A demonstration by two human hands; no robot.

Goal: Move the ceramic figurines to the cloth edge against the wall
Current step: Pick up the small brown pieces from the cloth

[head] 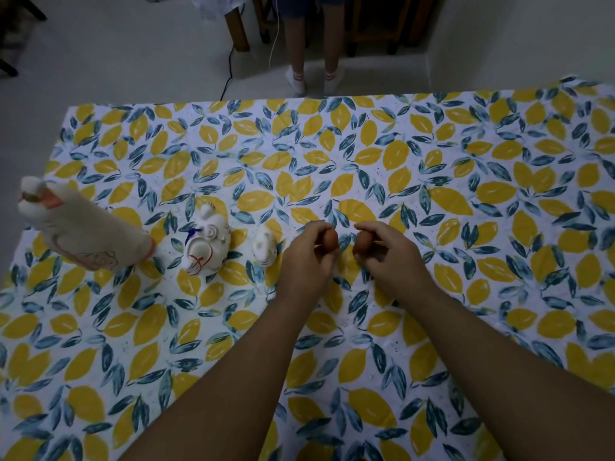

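Three white ceramic figurines stand in a row on the left of the lemon-print cloth [432, 154]: a tall duck-like one [83, 227], a rounder painted one [208, 241], and a small one [264, 249]. My left hand [306, 257] holds a small brown figurine [330, 240] just right of the small white one. My right hand [387, 254] holds a second brown figurine [362, 243]. The two brown pieces are close together, a short gap between them, near the cloth's middle. My fingers hide most of each.
Beyond the far cloth edge a person's legs in white socks [314, 78] stand on the pale floor, beside wooden furniture legs [238, 28] and a dark cable [228, 81]. A white wall [519, 38] rises at the far right corner.
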